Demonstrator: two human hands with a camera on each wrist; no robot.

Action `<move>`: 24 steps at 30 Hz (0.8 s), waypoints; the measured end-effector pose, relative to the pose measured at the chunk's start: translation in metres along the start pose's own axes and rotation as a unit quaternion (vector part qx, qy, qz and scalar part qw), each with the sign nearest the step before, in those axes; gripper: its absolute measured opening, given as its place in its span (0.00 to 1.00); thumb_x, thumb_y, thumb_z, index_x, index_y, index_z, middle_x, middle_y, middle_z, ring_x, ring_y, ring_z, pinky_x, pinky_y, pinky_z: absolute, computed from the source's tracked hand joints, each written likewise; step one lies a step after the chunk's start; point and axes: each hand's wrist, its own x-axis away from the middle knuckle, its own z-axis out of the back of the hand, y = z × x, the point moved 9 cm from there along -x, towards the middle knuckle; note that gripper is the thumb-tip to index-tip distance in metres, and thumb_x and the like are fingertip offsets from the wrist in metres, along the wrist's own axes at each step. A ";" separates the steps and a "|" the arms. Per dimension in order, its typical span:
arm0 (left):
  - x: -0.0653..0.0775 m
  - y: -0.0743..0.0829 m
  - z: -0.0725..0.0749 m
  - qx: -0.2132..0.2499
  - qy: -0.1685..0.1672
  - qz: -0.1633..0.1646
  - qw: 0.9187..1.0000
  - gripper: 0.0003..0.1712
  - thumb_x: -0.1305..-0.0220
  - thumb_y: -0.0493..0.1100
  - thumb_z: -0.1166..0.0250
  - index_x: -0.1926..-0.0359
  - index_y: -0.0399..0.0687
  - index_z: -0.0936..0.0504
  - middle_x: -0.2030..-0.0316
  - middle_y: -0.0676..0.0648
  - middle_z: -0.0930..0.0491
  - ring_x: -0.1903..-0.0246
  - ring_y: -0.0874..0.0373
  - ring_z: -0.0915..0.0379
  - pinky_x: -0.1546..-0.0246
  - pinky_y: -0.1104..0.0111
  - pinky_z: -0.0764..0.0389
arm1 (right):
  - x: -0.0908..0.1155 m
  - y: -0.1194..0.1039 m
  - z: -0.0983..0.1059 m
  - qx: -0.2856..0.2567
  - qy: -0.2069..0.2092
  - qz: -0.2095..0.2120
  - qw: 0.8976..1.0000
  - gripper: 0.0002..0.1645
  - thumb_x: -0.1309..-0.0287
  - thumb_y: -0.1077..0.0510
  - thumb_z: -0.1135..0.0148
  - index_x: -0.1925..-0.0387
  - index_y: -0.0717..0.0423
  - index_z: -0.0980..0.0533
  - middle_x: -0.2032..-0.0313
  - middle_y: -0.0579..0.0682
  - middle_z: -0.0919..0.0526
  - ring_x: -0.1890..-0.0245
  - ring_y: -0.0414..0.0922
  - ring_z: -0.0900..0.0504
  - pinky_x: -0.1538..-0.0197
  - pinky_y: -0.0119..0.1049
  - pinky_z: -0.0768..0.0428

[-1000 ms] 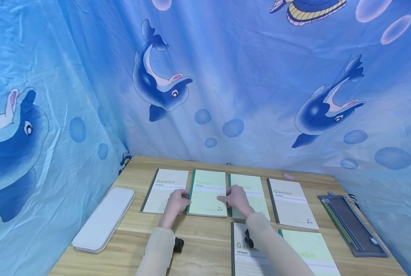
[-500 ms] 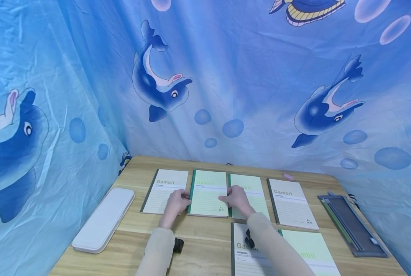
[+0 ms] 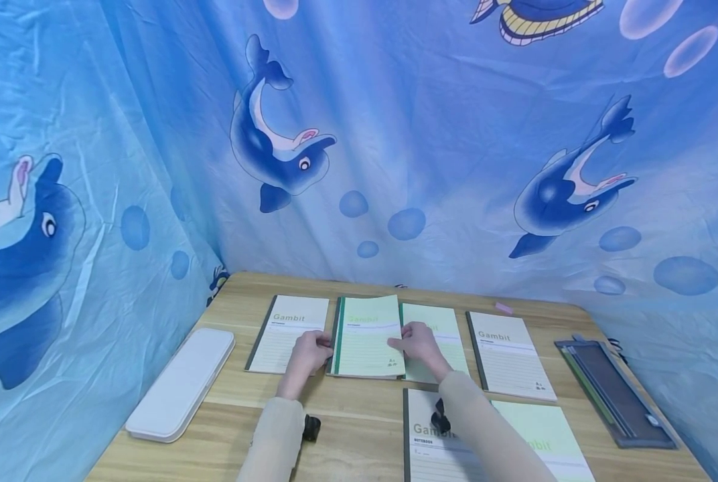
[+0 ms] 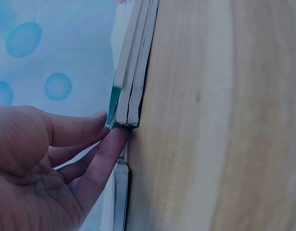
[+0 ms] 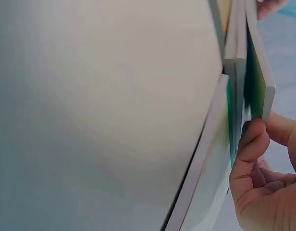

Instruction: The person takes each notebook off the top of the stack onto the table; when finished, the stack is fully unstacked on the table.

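Note:
A light green notebook with a dark green spine (image 3: pixel 368 345) tops a small stack. My right hand (image 3: pixel 420 348) pinches its right edge between thumb and fingers. In the right wrist view the top notebook (image 5: pixel 261 72) tilts up, with a gap over the notebooks below (image 5: pixel 237 67). My left hand (image 3: pixel 308 351) is at the spine side of the stack. In the left wrist view its thumb tip is right at the green spine (image 4: pixel 115 98), and its nearly straight index finger touches the lower spines (image 4: pixel 131 115).
A white notebook (image 3: pixel 295 311) lies left of the stack, with a green notebook (image 3: pixel 446 335) and a white one (image 3: pixel 510 355) to its right. Nearer are another white notebook (image 3: pixel 425 462) and a green one (image 3: pixel 548 435). A white case (image 3: pixel 181 385) and a mesh pouch (image 3: pixel 618 395) lie on the table's sides.
My right hand has moved slightly right and lifted the right edge of the top green notebook, which has shifted right from the stack. The left hand has stayed in place.

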 end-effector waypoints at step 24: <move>-0.002 -0.003 -0.002 -0.009 -0.006 0.012 1.000 0.21 0.45 0.24 0.36 0.48 0.29 0.20 0.60 0.41 0.18 0.59 0.49 0.20 0.58 0.61 0.17 | 0.050 0.014 0.018 -0.136 -0.009 -0.062 0.989 0.25 0.44 0.56 0.28 0.52 0.65 0.28 0.71 0.53 0.20 0.75 0.44 0.22 0.68 0.37 0.22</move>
